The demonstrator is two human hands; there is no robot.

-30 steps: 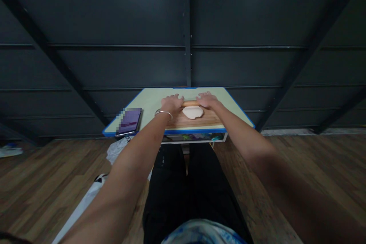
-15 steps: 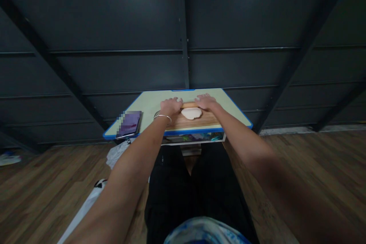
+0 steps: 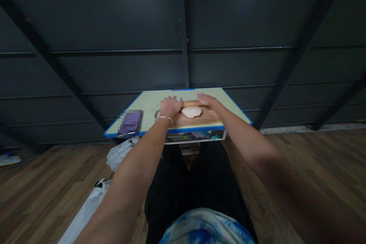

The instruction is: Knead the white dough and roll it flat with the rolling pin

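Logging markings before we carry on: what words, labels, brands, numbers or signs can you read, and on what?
No text can be read.
Phone-like device: partly pixelated, nothing legible.
Shelf under the tabletop: contents too small and dark to tell.
Rolling pin, wooden board: no lettering visible.

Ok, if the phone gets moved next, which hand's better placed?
Probably left: the left hand is on the rolling pin end nearer the phone; the right hand is farther.
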